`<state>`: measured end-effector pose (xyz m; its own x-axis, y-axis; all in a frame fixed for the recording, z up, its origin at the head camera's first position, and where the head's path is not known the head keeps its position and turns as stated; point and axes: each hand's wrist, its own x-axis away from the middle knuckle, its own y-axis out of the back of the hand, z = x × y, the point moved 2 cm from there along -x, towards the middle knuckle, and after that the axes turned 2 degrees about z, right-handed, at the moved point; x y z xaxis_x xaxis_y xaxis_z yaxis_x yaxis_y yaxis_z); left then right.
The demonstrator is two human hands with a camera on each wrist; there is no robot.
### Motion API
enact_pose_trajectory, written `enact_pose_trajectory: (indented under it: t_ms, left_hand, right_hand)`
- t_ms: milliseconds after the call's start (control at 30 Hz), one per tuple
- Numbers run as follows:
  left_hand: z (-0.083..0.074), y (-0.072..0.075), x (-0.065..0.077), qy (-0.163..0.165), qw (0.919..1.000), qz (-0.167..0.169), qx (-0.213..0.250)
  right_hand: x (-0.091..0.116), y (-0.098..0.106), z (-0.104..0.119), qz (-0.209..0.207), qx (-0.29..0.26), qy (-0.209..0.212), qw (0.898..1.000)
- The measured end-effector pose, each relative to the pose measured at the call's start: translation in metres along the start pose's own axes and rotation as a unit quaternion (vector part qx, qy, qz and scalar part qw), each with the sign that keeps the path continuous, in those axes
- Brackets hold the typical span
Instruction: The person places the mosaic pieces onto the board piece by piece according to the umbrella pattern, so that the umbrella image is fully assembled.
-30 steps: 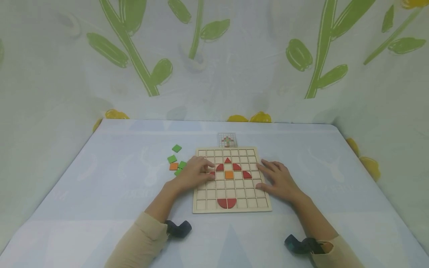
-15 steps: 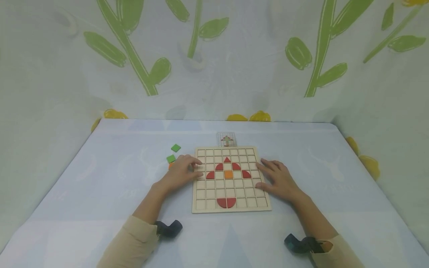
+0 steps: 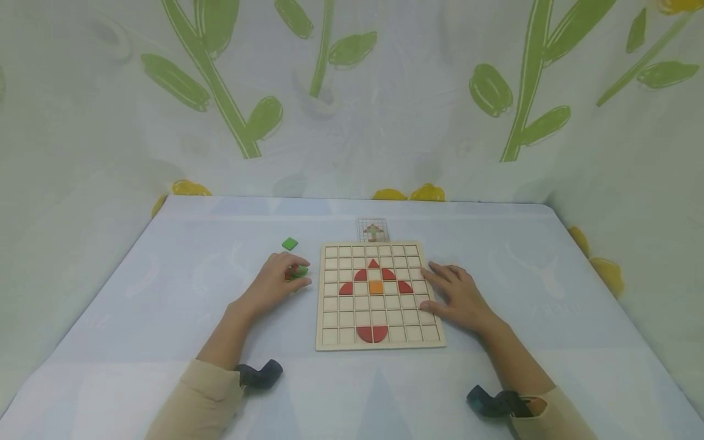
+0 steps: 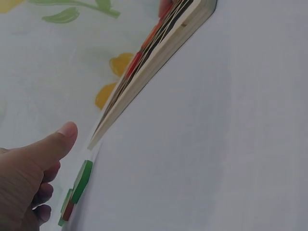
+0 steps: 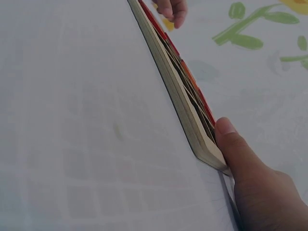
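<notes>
A wooden grid board (image 3: 330, 335) lies on the table, holding red quarter-round pieces (image 3: 346, 289), a red triangle (image 3: 374, 264) and an orange square (image 3: 376, 287). Left of it, my left hand (image 3: 266, 286) hovers around a small group of loose tiles, thumb and fingers apart. A green tile (image 3: 299, 271) shows between the thumb and fingertips; the hand hides most of the others. In the left wrist view, a green tile (image 4: 83, 182) sits just below the thumb. My right hand (image 3: 455, 297) rests on the board's right edge with fingers spread, its thumb (image 5: 226, 127) on the rim.
Behind the board lies a small pattern card (image 3: 373, 230), partly overlapped by the board's far edge. A single green tile (image 3: 289, 244) lies beyond my left hand. A pale wall with painted leaves (image 3: 489, 90) rises behind the table (image 3: 379, 397).
My left hand has moved left, off the board and over to the loose tiles, uncovering the red piece at the board's left. My right hand has stayed at the board's right edge.
</notes>
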<state>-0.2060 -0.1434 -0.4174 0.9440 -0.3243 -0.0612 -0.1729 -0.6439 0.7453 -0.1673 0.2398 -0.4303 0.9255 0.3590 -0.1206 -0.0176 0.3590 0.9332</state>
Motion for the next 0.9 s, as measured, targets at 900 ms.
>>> enact_pose_trajectory:
  t_ms: [900]
  left_hand:
    - [0.040, 0.020, 0.013, 0.028, 0.9988, -0.007, -0.039]
  right_hand:
    - [0.001, 0.002, 0.001, 0.005, 0.001, -0.002, 1.000]
